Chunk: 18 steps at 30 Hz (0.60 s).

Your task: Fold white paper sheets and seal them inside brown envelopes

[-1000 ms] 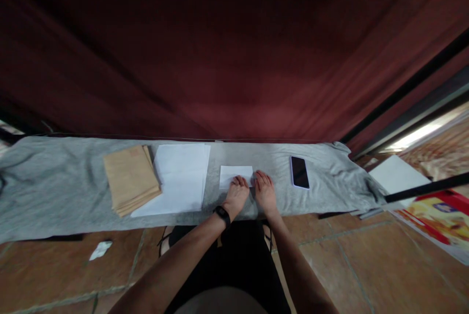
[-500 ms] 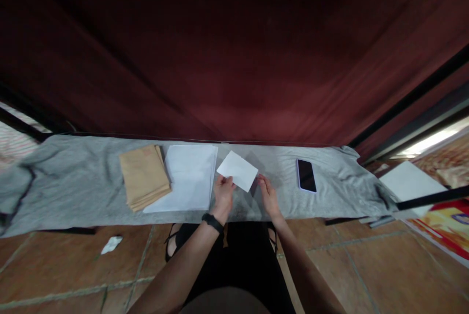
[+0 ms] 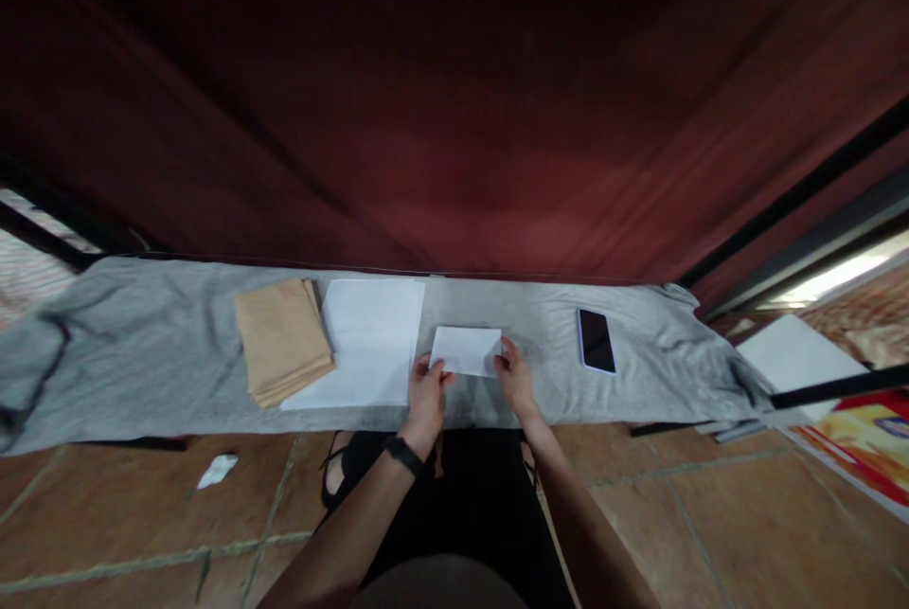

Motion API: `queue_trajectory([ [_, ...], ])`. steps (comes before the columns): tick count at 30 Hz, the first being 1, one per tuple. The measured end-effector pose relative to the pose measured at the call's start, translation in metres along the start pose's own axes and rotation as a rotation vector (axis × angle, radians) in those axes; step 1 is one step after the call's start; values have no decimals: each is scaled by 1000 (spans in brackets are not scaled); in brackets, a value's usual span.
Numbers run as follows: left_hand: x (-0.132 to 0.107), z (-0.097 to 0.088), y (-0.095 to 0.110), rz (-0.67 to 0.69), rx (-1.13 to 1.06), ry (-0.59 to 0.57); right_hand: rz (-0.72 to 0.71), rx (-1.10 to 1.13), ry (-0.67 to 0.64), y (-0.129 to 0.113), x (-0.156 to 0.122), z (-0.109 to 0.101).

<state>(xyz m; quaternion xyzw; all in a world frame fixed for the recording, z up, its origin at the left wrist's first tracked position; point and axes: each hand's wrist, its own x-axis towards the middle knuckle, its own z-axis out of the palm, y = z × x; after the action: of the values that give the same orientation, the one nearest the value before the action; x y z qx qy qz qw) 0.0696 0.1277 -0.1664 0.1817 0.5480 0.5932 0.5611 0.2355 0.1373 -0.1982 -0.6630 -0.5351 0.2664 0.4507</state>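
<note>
A small white sheet of paper (image 3: 467,349), perhaps folded, is held level just above the grey cloth. My left hand (image 3: 427,393), with a black band on the wrist, pinches its lower left corner. At the right edge, my right hand (image 3: 515,376) grips it between thumb and fingers. Left of my left hand lies a stack of larger white paper sheets (image 3: 369,344). A pile of brown paper envelopes (image 3: 284,339) rests beside that stack and overlaps its left edge.
A phone (image 3: 597,341) with a dark screen lies to the right on the grey cloth (image 3: 170,344). A dark red panel (image 3: 454,116) rises behind the cloth. A white scrap (image 3: 217,471) is on the tiled floor, and a white board (image 3: 799,358) stands at far right.
The small white paper has turned from a slant to nearly straight and come slightly nearer. My right hand has closed on its right edge, while my left hand has shifted slightly.
</note>
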Motion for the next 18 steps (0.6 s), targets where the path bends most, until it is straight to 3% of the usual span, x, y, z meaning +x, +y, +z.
queue_trajectory([
  [4,6,-10,7,40,173,-40,-57,-227,-6,-2,-2,-4],
  [10,4,-11,16,297,890,-118,-177,-530,11,-10,-11,-4],
  [14,2,-10,14,299,923,-97,-272,-484,29,-14,-21,-2],
  [18,2,-12,12,311,905,-62,-386,-402,-99,-19,-33,11],
])
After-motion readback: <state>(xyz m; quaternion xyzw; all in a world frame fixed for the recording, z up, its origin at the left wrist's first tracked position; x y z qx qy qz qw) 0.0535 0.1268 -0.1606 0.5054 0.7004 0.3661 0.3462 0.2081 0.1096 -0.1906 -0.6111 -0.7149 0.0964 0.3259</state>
